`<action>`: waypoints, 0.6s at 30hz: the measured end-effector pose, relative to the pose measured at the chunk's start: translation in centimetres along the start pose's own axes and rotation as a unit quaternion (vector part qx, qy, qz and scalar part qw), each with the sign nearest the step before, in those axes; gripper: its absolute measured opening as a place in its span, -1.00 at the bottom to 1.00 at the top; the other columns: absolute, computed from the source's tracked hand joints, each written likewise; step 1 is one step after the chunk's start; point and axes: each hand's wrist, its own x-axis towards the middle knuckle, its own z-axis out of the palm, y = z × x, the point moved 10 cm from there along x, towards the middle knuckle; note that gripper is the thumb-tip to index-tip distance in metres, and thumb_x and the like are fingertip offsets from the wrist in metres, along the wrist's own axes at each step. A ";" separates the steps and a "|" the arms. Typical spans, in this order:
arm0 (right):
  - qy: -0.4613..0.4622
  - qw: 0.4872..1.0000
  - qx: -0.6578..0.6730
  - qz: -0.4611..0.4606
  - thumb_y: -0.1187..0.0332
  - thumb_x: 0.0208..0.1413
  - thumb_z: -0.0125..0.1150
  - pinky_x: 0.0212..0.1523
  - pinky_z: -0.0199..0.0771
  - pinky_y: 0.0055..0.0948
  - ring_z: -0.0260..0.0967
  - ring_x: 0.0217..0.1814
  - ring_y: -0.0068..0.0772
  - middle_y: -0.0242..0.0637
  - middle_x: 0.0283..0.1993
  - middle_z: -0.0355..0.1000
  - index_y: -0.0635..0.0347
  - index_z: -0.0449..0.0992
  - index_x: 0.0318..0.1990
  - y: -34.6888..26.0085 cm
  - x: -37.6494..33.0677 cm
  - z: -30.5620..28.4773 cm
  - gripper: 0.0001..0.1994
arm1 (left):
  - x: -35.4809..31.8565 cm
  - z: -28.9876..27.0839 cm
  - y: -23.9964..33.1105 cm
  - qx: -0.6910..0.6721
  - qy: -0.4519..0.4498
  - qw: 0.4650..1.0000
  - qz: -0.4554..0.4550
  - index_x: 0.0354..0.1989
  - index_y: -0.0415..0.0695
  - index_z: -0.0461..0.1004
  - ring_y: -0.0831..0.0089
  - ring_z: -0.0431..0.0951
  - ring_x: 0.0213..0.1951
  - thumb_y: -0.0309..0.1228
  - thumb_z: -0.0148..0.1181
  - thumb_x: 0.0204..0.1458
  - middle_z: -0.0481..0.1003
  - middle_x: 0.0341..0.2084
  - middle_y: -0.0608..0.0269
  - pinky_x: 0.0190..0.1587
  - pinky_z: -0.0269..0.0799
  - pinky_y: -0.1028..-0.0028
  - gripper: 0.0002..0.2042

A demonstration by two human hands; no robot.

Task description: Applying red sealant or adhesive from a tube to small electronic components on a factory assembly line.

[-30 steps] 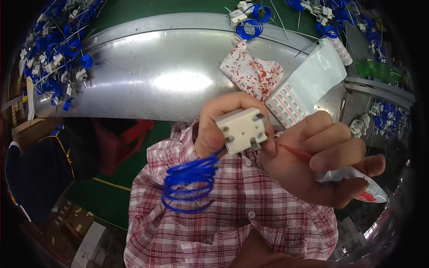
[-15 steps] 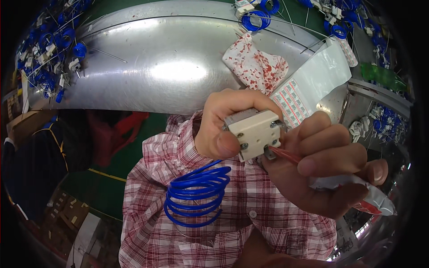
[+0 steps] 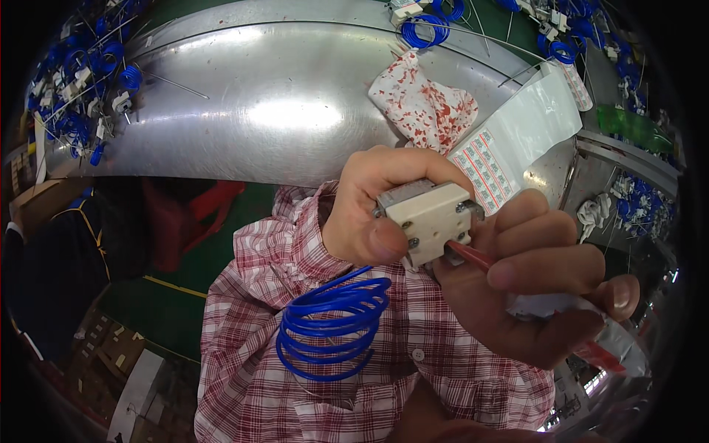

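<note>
A cream-and-metal thermostat [image 3: 436, 221] is gripped by its sides between the thumb and fingers of my left hand [image 3: 369, 196]. From its underside hangs a blue coiled capillary tube [image 3: 332, 323], in front of my plaid sleeve and shirt. My right hand [image 3: 539, 266] is closed around a soft squeeze tube [image 3: 613, 347] with red inside it. Its thin red nozzle [image 3: 473, 255] points left and meets the lower edge of the thermostat's cream face, beside a metal terminal. Whether anything flows from the tip cannot be made out.
Behind my hands is a shiny metal worktop [image 3: 221, 140], with a red-stained white cloth [image 3: 425, 103] and a label sheet [image 3: 521, 125]. Several blue-coiled thermostats pile up at left [image 3: 81, 74] and far right [image 3: 639, 207]. A red chair [image 3: 173, 229] stands below left.
The thermostat and my left hand have shifted slightly right, and the blue coil has swung with them. The nozzle remains against the thermostat's lower edge.
</note>
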 end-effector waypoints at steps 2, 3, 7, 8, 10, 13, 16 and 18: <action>0.001 1.000 -0.003 -0.003 0.15 0.15 -0.59 -0.65 0.14 -0.51 -0.02 -0.70 -0.50 -0.22 -0.54 0.22 0.21 0.06 -0.04 -0.8 -0.3 -0.7 -0.61 | -0.1 -0.2 -0.1 0.010 0.014 1.000 -0.018 -0.28 -0.38 0.33 0.46 0.47 -0.37 0.27 0.08 -0.36 0.46 -0.43 0.10 -0.33 0.38 0.54 -0.20; 0.001 1.000 -0.005 -0.004 0.15 0.15 -0.59 -0.65 0.14 -0.51 -0.02 -0.70 -0.50 -0.22 -0.54 0.22 0.21 0.06 -0.04 -1.0 -0.4 -0.9 -0.61 | -0.1 -0.4 -0.2 0.024 0.019 0.999 -0.032 -0.29 -0.38 0.33 0.46 0.47 -0.37 0.29 0.06 -0.36 0.45 -0.44 0.11 -0.33 0.38 0.55 -0.20; 0.005 1.000 -0.012 -0.008 0.15 0.15 -0.60 -0.66 0.13 -0.52 -0.02 -0.70 -0.50 -0.22 -0.54 0.22 0.20 0.07 -0.03 -0.2 -0.2 0.9 -0.60 | 0.1 -0.5 -0.6 0.055 0.026 0.997 -0.047 -0.31 -0.36 0.35 0.46 0.46 -0.38 0.35 -0.02 -0.38 0.45 -0.45 0.12 -0.33 0.38 0.55 -0.16; 0.006 1.000 -0.013 -0.009 0.15 0.15 -0.60 -0.66 0.13 -0.52 -0.02 -0.70 -0.50 -0.22 -0.53 0.22 0.20 0.07 -0.03 -0.4 -0.2 0.7 -0.60 | 0.0 -0.5 -0.6 0.055 0.027 0.997 -0.047 -0.31 -0.36 0.35 0.46 0.46 -0.38 0.35 -0.02 -0.38 0.45 -0.45 0.12 -0.33 0.38 0.55 -0.16; 0.008 1.000 -0.018 -0.010 0.15 0.15 -0.60 -0.66 0.13 -0.52 -0.03 -0.70 -0.51 -0.21 -0.53 0.22 0.20 0.07 -0.03 0.2 -0.4 1.4 -0.60 | 0.0 -0.7 -0.7 0.049 0.039 0.997 -0.053 -0.31 -0.36 0.36 0.47 0.46 -0.38 0.36 -0.04 -0.38 0.45 -0.46 0.13 -0.33 0.37 0.55 -0.16; 0.010 1.000 -0.027 -0.013 0.15 0.15 -0.60 -0.66 0.13 -0.53 -0.03 -0.70 -0.51 -0.21 -0.53 0.22 0.19 0.07 -0.02 0.2 -0.6 1.0 -0.60 | 0.1 -0.8 -0.9 0.047 0.035 0.997 -0.054 -0.31 -0.36 0.36 0.47 0.46 -0.38 0.37 -0.05 -0.38 0.45 -0.46 0.13 -0.33 0.37 0.55 -0.15; 0.010 0.999 -0.029 -0.015 0.15 0.15 -0.61 -0.66 0.12 -0.54 -0.03 -0.70 -0.51 -0.21 -0.52 0.23 0.19 0.07 -0.02 0.3 -0.5 1.0 -0.59 | 0.1 -0.8 -0.7 0.055 0.047 0.995 -0.065 -0.32 -0.37 0.36 0.48 0.46 -0.39 0.37 -0.06 -0.38 0.45 -0.46 0.13 -0.34 0.37 0.56 -0.15; 0.011 0.999 -0.031 -0.017 0.15 0.15 -0.61 -0.66 0.12 -0.54 -0.04 -0.70 -0.51 -0.21 -0.52 0.23 0.18 0.07 -0.02 0.5 -0.4 1.5 -0.59 | 0.3 -0.6 -0.6 0.052 0.041 0.996 -0.066 -0.33 -0.37 0.37 0.48 0.45 -0.39 0.37 -0.06 -0.38 0.45 -0.47 0.14 -0.35 0.37 0.56 -0.15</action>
